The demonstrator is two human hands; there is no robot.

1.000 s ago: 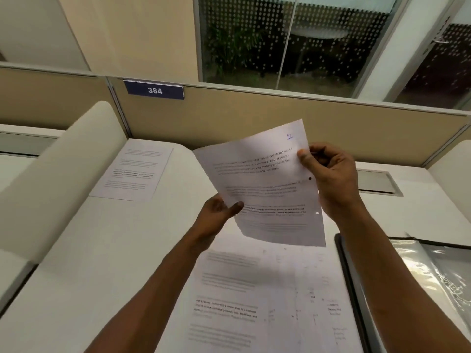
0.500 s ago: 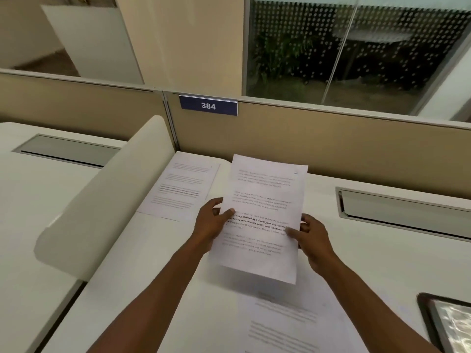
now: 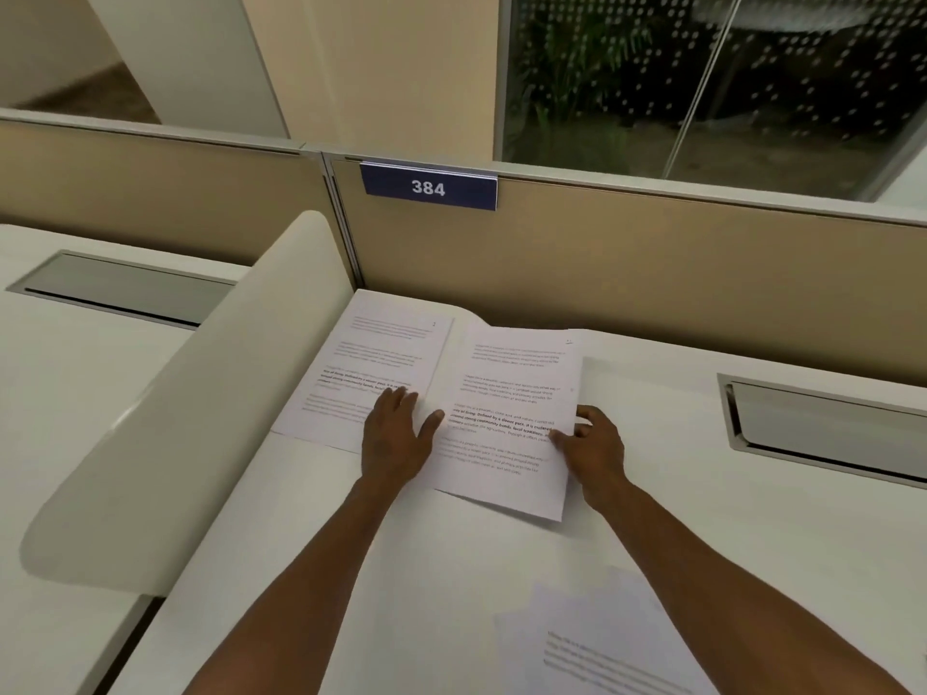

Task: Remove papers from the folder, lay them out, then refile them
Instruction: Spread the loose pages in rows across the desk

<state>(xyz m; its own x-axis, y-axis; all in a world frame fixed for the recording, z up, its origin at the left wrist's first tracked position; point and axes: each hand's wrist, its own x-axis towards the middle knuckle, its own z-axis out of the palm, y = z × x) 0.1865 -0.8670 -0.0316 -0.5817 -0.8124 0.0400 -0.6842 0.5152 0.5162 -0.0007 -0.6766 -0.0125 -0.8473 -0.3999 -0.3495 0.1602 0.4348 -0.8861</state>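
Left hand point(image 3: 396, 436) is laid flat, fingers spread, across both sheets; second sheet point(image 3: 506, 418) is pinched at its right edge by right hand point(image 3: 594, 446), beside first sheet point(image 3: 371, 368).

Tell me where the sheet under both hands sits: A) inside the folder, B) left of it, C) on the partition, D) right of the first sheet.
D: the second sheet lies on the desk right of the first sheet, with the left hand and right hand at its edges.
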